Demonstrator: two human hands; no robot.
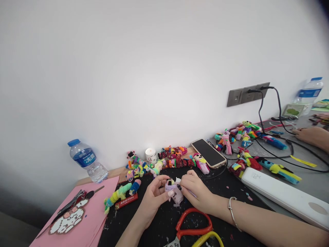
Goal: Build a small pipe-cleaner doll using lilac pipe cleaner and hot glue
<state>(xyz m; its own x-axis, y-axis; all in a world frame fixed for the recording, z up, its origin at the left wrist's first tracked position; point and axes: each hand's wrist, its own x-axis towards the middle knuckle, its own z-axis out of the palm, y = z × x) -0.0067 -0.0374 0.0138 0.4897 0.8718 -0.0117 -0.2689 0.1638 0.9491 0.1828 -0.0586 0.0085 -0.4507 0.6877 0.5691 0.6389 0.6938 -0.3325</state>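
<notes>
My left hand (pixel 154 193) is closed on a small lilac pipe-cleaner doll (pixel 175 192), pinching it between thumb and fingers. From the other side, my right hand (pixel 196 192) has its fingertips closed at the doll's upper right edge; part of the doll is hidden behind them. Black and yellowish bits show at the doll's top. Just below the hands lie red-handled scissors (pixel 194 221) on the black mat (pixel 159 226), with a yellow handle (pixel 208 238) at the bottom edge.
Pipe-cleaner figures (pixel 140 166) line the wall around a white cup (pixel 151 156). A phone (pixel 209 152), white case (pixel 285 195) and cables lie right. Left are a water bottle (pixel 87 161) and pink paper (pixel 95 212). Another person's hand (pixel 312 135) is far right.
</notes>
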